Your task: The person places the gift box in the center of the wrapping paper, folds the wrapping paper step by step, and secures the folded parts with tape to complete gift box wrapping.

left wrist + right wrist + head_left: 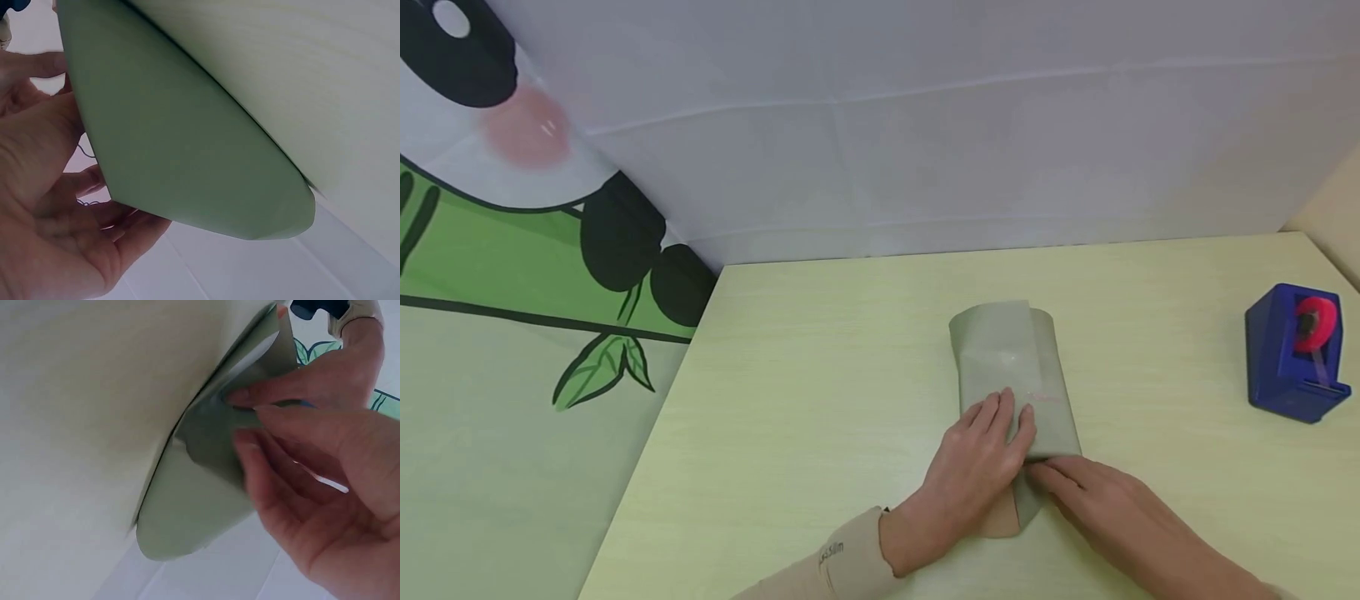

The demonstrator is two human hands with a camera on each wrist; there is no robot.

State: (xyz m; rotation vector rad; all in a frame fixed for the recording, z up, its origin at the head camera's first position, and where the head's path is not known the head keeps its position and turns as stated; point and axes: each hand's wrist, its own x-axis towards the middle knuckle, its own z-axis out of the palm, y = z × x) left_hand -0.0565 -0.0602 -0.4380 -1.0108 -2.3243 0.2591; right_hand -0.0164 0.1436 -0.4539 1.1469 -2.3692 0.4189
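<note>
A flat parcel of grey-green wrapping paper (1000, 333) lies on the table, its far end rounded and open. At the near end the paper is folded to a narrowing flap (1028, 500), with a tan patch (1002, 515) beside it. My left hand (973, 462) rests on top of the parcel, fingers extended forward and lying on the paper. At the near fold my right hand (1097, 500) pinches the paper between thumb and fingertips. Creased paper (212, 437) shows by those fingertips in the right wrist view. The parcel's contents are hidden.
A blue tape dispenser (1273, 358) with a red tape core (1317, 323) stands at the right of the pale wooden table (820, 358). Behind the table hangs a pale sheet (925, 150). A cartoon print (512, 242) covers the left side.
</note>
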